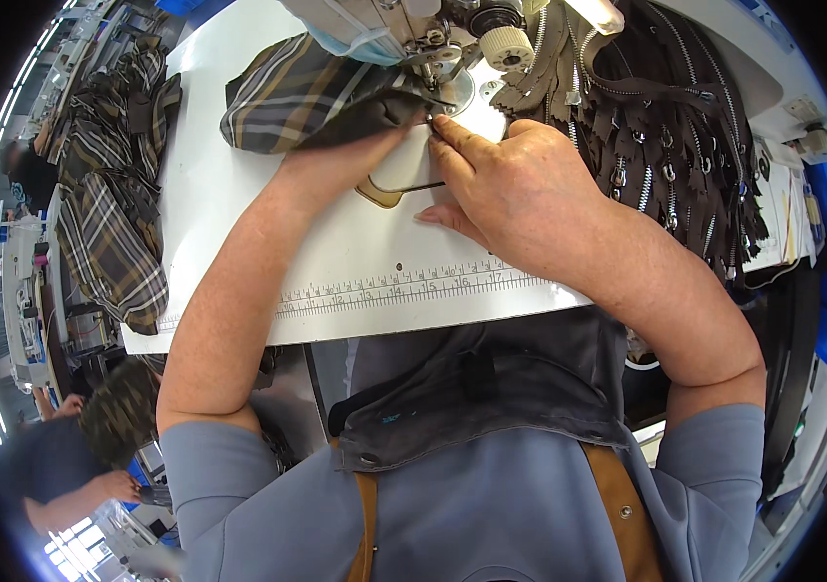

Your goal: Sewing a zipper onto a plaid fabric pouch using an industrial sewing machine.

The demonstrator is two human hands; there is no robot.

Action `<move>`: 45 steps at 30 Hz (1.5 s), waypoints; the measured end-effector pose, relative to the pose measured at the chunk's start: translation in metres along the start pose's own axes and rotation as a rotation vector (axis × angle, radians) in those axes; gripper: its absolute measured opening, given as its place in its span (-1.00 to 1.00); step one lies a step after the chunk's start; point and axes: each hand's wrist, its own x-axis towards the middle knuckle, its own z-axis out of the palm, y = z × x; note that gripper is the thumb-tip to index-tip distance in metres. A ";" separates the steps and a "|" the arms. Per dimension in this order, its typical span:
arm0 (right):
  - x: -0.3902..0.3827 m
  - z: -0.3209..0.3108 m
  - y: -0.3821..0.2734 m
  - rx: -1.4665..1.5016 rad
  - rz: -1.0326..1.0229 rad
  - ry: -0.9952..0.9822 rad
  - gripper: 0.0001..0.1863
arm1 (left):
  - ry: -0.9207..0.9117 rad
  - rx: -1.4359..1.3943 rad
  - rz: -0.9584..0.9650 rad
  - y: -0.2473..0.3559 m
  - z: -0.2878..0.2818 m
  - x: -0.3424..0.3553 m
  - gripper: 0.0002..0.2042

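My left hand (365,155) reaches under a dark plaid fabric piece (282,92) with brown and white stripes. The cloth drapes over this hand and hides its fingers. Beside it, my right hand (520,184) rests at the sewing machine's metal needle plate (462,97). Its forefinger points to the fabric's edge near the presser foot, while the thumb is stretched apart over the white table. Whether the forefinger presses on cloth or on a small metal part there, I cannot tell. Above both hands is the sewing machine head (413,29).
Many dark brown zippers (665,145) with metal teeth hang in a heap at the right. A pile of plaid pieces (113,233) lies along the table's left edge. A ruler scale (404,289) runs along the white table's (210,194) front. Another person (74,456) works at far left.
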 end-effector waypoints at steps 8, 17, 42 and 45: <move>0.000 0.001 -0.002 -0.008 0.035 -0.026 -0.39 | 0.164 0.440 -0.046 -0.029 0.012 0.035 -0.64; -0.002 0.000 -0.001 -0.004 0.020 0.002 -0.44 | 0.187 0.347 0.040 0.005 -0.004 -0.025 -0.81; -0.008 -0.002 -0.002 0.154 0.060 -0.028 -0.46 | 0.259 0.365 0.396 0.016 0.014 -0.013 -0.77; -0.007 -0.005 -0.004 0.098 0.053 -0.084 -0.44 | 0.261 0.310 0.529 0.006 0.012 -0.006 -0.71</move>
